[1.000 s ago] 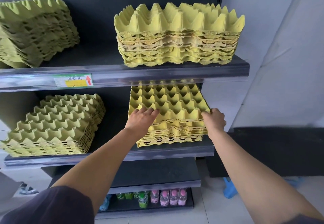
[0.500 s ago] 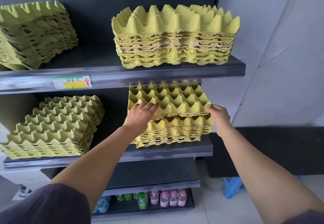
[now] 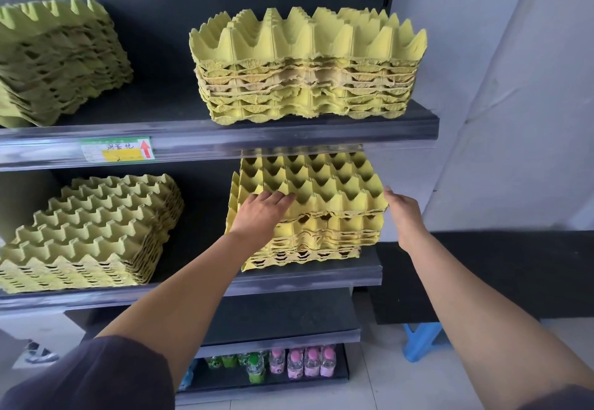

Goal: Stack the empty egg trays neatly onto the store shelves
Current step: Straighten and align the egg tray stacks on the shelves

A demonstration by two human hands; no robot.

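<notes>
A stack of yellow egg trays [image 3: 321, 191] sat at the view's centre, on the middle shelf [image 3: 289, 281], its upper trays skewed and gapped above the lower ones. The left hand [image 3: 260, 213] lay flat on the top tray's 8 o'clock corner with its fingers straight. The right hand [image 3: 403, 213], which a second earlier clasped the 4 o'clock corner, was now released, with straight fingertips at the tray's 3 o'clock edge. The trays were moulded pulp, matte and fibrous, with pointed cones and ragged rims. Similar stacks stood at 1 o'clock [image 3: 308, 66], 10 o'clock [image 3: 58, 62] and 8 o'clock [image 3: 90, 233].
</notes>
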